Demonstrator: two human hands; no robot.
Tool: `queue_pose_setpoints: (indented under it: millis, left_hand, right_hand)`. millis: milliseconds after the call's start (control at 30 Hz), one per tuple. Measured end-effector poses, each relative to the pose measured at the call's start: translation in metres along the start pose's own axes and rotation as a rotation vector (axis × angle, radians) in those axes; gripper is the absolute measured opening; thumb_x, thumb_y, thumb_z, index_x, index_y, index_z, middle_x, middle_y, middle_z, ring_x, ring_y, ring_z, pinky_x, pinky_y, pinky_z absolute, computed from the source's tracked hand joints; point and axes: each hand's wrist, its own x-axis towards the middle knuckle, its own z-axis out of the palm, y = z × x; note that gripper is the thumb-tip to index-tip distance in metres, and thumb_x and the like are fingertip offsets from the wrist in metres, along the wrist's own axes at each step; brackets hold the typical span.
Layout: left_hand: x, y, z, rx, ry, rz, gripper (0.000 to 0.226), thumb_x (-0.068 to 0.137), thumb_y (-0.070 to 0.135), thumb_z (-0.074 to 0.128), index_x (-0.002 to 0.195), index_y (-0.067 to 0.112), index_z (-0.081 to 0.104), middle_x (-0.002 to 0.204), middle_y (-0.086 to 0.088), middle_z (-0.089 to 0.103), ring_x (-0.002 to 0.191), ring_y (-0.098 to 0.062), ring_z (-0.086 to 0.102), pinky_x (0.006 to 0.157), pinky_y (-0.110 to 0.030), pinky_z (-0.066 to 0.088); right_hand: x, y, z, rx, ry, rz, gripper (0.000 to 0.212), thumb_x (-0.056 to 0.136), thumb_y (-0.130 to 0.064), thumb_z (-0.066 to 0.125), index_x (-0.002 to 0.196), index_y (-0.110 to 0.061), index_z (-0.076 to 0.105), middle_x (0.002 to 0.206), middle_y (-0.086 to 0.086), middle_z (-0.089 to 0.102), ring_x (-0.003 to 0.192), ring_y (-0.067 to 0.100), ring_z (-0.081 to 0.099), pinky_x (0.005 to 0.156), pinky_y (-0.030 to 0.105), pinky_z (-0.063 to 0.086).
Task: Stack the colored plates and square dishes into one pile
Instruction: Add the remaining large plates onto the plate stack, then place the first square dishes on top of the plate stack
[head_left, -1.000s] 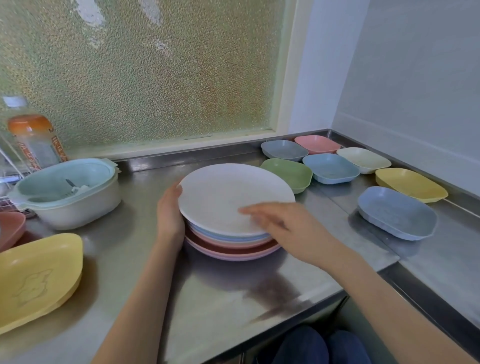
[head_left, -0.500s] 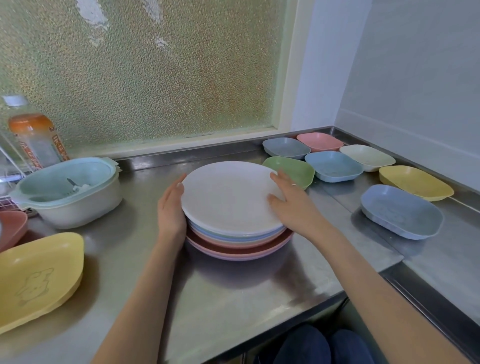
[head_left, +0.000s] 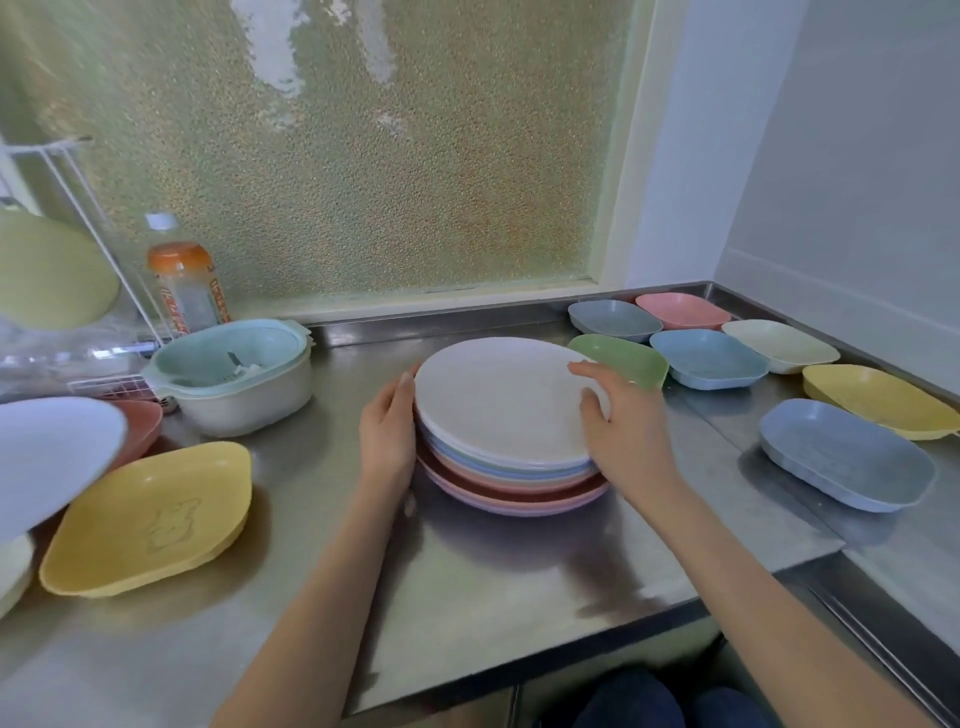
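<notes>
A pile of round plates (head_left: 506, 415) with a white one on top stands mid-counter. My left hand (head_left: 387, 428) presses flat against the pile's left edge. My right hand (head_left: 623, 431) cups its right edge, fingers on the top plate's rim. Square dishes lie to the right: green (head_left: 623, 358), grey-blue (head_left: 613, 319), pink (head_left: 680, 310), light blue (head_left: 709, 358), cream (head_left: 779, 344), yellow (head_left: 878, 400) and a larger blue one (head_left: 847, 454). Another yellow square dish (head_left: 148, 517) lies at the left.
A white tub with a mint strainer (head_left: 234, 374) stands behind my left hand, a bottle (head_left: 184, 286) and a wire rack (head_left: 78, 208) beyond it. A white plate (head_left: 47, 457) and a terracotta bowl (head_left: 137, 428) sit far left. The steel counter (head_left: 467, 597) steps down at the right.
My right hand slid from the top of the white plate to the pile's right edge. The view has tilted up and drawn back, showing more of the left side.
</notes>
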Motion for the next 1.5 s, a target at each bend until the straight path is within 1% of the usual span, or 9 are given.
queue_pose_setpoints:
  millis: [133,267,500,633,933,1067,1167,1300,1500]
  left_hand:
    - [-0.017,0.023,-0.043,0.258,0.122,0.161,0.023,0.095,0.013,0.054,0.112,0.012,0.069,0.105,0.002,0.067,0.098,-0.012,0.060,0.078,-0.008,0.043]
    - [-0.043,0.052,-0.120,0.529,0.401,0.289,0.031,0.090,0.012,0.051,0.116,0.014,0.067,0.110,-0.001,0.070,0.101,-0.021,0.062,0.083,-0.028,0.045]
    - [-0.045,0.055,-0.240,1.168,0.431,-0.206,0.041,0.093,0.023,0.048,0.133,0.022,0.055,0.129,-0.010,0.062,0.127,-0.031,0.046,0.105,-0.042,0.028]
    - [-0.041,0.034,-0.258,1.392,0.443,-0.142,0.034,0.095,0.013,0.043,0.118,0.025,0.065,0.111,-0.002,0.070,0.119,-0.022,0.053,0.117,-0.052,0.004]
    - [-0.054,0.030,-0.266,1.234,0.655,0.178,0.043,0.087,-0.005,0.044,0.113,0.016,0.071,0.095,-0.015,0.073,0.103,-0.032,0.062,0.117,-0.049,0.011]
    - [-0.064,0.043,-0.240,1.107,0.628,0.263,0.032,0.091,-0.001,0.050,0.108,0.015,0.072,0.090,-0.017,0.072,0.099,-0.032,0.064,0.111,-0.048,0.023]
    - [-0.075,0.049,-0.208,1.041,0.567,0.410,0.029,0.085,-0.006,0.058,0.102,0.011,0.074,0.085,-0.015,0.074,0.091,-0.033,0.067,0.103,-0.051,0.033]
    - [-0.083,0.061,-0.157,0.976,0.407,0.624,0.036,0.075,-0.009,0.058,0.100,0.010,0.075,0.089,-0.009,0.076,0.088,-0.030,0.069,0.099,-0.047,0.033]
    - [-0.080,0.068,-0.075,0.920,0.113,0.813,0.025,0.078,0.000,0.066,0.097,0.014,0.077,0.090,-0.003,0.078,0.085,-0.024,0.072,0.091,-0.049,0.042]
  right_hand:
    - [-0.018,-0.045,0.014,-0.059,0.030,-0.158,0.033,0.090,-0.006,0.048,0.111,-0.026,0.065,0.101,-0.003,0.069,0.115,0.018,0.055,0.117,0.051,0.000]
    - [-0.044,-0.110,0.049,0.019,-0.066,-0.384,0.035,0.084,-0.005,0.047,0.105,-0.024,0.067,0.092,-0.003,0.071,0.101,0.018,0.060,0.115,0.053,0.002]
    - [-0.096,-0.200,0.130,0.007,-0.440,-0.623,0.039,0.087,-0.011,0.044,0.119,-0.029,0.057,0.103,-0.006,0.071,0.107,0.017,0.057,0.114,0.053,-0.005]
    - [-0.126,-0.206,0.153,0.029,-0.475,-0.679,0.039,0.087,-0.012,0.043,0.118,-0.032,0.057,0.101,-0.004,0.070,0.104,0.017,0.057,0.113,0.053,-0.009]
    - [-0.116,-0.191,0.155,0.198,-0.429,-0.517,0.048,0.085,0.000,0.040,0.117,-0.032,0.058,0.107,-0.006,0.070,0.108,0.014,0.059,0.117,0.052,0.001]
    - [-0.097,-0.186,0.152,0.398,-0.522,-0.440,0.044,0.094,-0.007,0.044,0.132,-0.028,0.047,0.125,-0.002,0.061,0.117,0.013,0.053,0.114,0.052,0.022]
    - [-0.081,-0.180,0.138,0.641,-0.494,-0.310,0.043,0.098,-0.013,0.043,0.140,-0.022,0.039,0.134,-0.002,0.051,0.119,0.002,0.044,0.111,0.023,0.030]
    - [-0.051,-0.161,0.110,0.788,-0.353,-0.033,0.044,0.101,-0.028,0.038,0.144,-0.021,0.031,0.149,-0.002,0.036,0.129,0.002,0.035,0.103,0.013,0.024]
    - [-0.009,-0.106,0.054,0.830,-0.086,0.219,0.051,0.099,-0.040,0.037,0.146,-0.021,0.030,0.150,-0.001,0.037,0.133,0.012,0.037,0.113,0.036,0.029]
